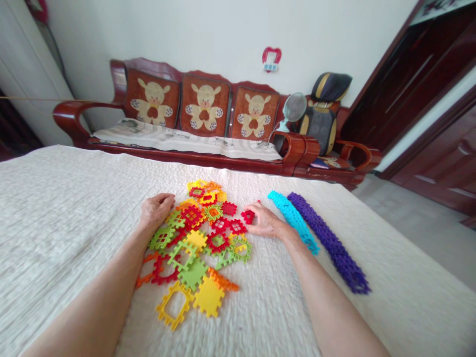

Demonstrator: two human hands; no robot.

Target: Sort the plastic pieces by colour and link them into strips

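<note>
Interlocking plastic building tiles lie in a loose heap on the cloth-covered table, among them a yellow frame (pixel 174 305), a solid yellow tile (pixel 208 296) and a solid green tile (pixel 192 273). My right hand (pixel 265 221) is at the heap's right edge, its thumb and fingers closed on a small red tile (pixel 248 216). At the heap's left side rests my left hand (pixel 156 209), fingers curled near the green tiles; whether anything is inside them is hidden. Right of my right hand lie a light-blue strip of joined tiles (pixel 295 221) and a longer purple strip (pixel 329 243).
The white quilted tablecloth (pixel 74 208) spreads out around the heap. Beyond the table stands a wooden sofa (pixel 186 153) with bear-patterned cushions (pixel 205 104). A small fan (pixel 294 107) and a chair with a massage cushion (pixel 320 126) are at the back right.
</note>
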